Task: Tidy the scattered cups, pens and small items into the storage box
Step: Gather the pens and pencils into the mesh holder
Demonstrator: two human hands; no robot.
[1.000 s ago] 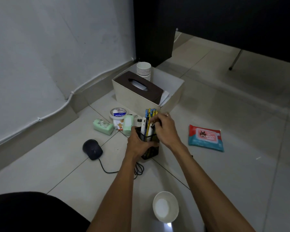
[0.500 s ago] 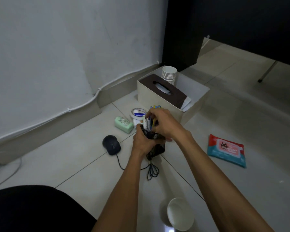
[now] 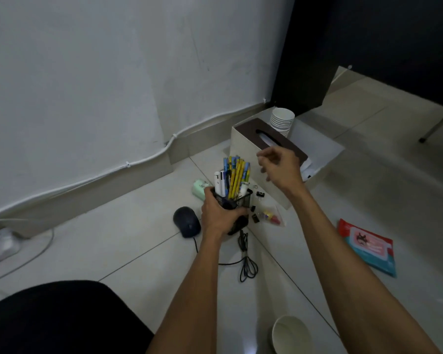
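My left hand [image 3: 219, 213] grips a black mesh pen holder [image 3: 237, 204] full of yellow, blue and white pens [image 3: 234, 176], held just above the floor. My right hand [image 3: 279, 166] hovers above and to the right of the pens, fingers loosely curled, holding nothing. Behind it stands the beige storage box [image 3: 325, 152], with a brown-topped tissue box [image 3: 274, 137] and a stack of white cups [image 3: 281, 121] inside. A loose white cup [image 3: 290, 335] sits on the floor near me.
On the tiles lie a dark mouse [image 3: 186, 222] with its coiled cable [image 3: 246, 261], a green item [image 3: 198, 190], black binder clips [image 3: 256, 213], a small clear bag of coloured bits [image 3: 271, 217] and a red-teal wipes pack [image 3: 367, 246]. The wall runs along the left.
My right hand has let go of the pens and lifted up to the right. The pen holder stays in my left hand; the view has shifted left.
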